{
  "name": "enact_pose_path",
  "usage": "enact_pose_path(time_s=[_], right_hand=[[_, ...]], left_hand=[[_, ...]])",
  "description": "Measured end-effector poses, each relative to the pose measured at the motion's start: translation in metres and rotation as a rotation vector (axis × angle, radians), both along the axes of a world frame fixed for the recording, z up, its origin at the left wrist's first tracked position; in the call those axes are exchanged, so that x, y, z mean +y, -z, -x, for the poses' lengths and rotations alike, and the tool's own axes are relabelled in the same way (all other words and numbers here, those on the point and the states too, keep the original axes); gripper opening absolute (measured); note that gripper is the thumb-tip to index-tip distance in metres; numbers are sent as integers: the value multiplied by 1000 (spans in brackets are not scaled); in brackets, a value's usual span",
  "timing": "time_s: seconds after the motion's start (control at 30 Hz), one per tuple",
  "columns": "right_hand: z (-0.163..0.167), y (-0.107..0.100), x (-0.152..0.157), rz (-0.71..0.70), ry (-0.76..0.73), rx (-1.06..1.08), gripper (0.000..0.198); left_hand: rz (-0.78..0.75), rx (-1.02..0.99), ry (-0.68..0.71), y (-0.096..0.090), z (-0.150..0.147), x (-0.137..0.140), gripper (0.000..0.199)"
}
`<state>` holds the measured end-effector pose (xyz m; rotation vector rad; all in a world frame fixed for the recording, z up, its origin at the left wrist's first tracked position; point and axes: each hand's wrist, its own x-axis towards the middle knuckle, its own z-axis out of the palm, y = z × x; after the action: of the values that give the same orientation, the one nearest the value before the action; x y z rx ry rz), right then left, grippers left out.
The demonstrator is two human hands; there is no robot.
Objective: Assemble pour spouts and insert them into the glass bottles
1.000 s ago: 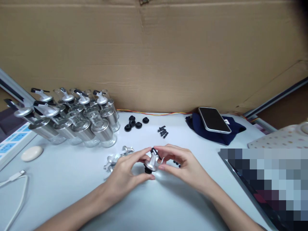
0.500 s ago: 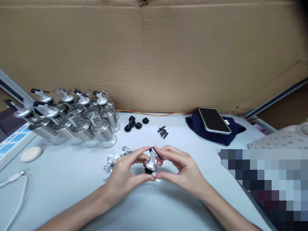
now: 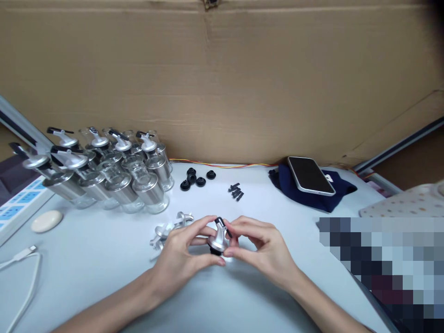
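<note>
Between my two hands, above the front of the table, is a silver pourer spout (image 3: pixel 218 240) with a black flip lever on top and a black stopper beneath. My left hand (image 3: pixel 189 247) is closed around its left side, thumb low by the stopper. My right hand (image 3: pixel 262 247) pinches it from the right, fingers at the lever and thumb near the silver rim. Several loose silver spout pieces (image 3: pixel 163 233) lie behind my left hand, partly hidden. Farther back are several black stoppers (image 3: pixel 192 179) and a small cluster of black levers (image 3: pixel 236 191).
Glass bottles with steel sleeves (image 3: pixel 149 192) crowd the back left, several topped with spouts. A phone (image 3: pixel 311 175) rests on dark blue cloth (image 3: pixel 287 189) at the back right. A white cable (image 3: pixel 31 282), a cream oval object (image 3: pixel 46 221) and a power strip (image 3: pixel 21 208) sit left. Cardboard (image 3: pixel 222 83) stands behind.
My right thumb has come up against the spout's rim, and its fingers have shifted on the lever. The whole view has moved slightly. Both hands stay on the spout.
</note>
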<state>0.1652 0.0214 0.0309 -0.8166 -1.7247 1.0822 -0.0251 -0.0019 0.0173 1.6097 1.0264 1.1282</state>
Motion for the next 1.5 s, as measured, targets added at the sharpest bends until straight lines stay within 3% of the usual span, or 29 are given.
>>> enact_pose_path(time_s=[0.2,0.3,0.43,0.57,0.67,0.87,0.97,1.1,1.2,1.33,1.5], right_hand=[[0,2,-2,28,45,10,37],[-1,2,-2,67,123,12,32],[-1,-1,-1,65,125,10,12],[1,-3,-1,48,29,26,23],[2,-2,-2,-18,-11,-2,20],[1,1,-1,-102,68,-28,20],[0,1,-2,-75,105,-4,20],[1,1,-2,-29,120,13,17],[1,3,-2,9,113,29,13],[1,7,-2,91,100,55,8],[-1,5,-1,222,83,91,13]], left_hand=[[-187,187,-86,-4,1,4,62],[-279,262,-89,-6,3,5,60],[-258,181,-46,-4,3,4,60],[-235,121,-86,-2,2,4,37],[-319,170,-99,-4,3,5,32],[-605,418,-100,-15,11,14,23],[-767,490,-313,-28,25,23,15],[-878,496,-671,-46,51,37,34],[-800,476,-757,-50,71,45,41],[-640,348,-761,-44,86,55,46],[-466,315,-739,-40,87,60,37]])
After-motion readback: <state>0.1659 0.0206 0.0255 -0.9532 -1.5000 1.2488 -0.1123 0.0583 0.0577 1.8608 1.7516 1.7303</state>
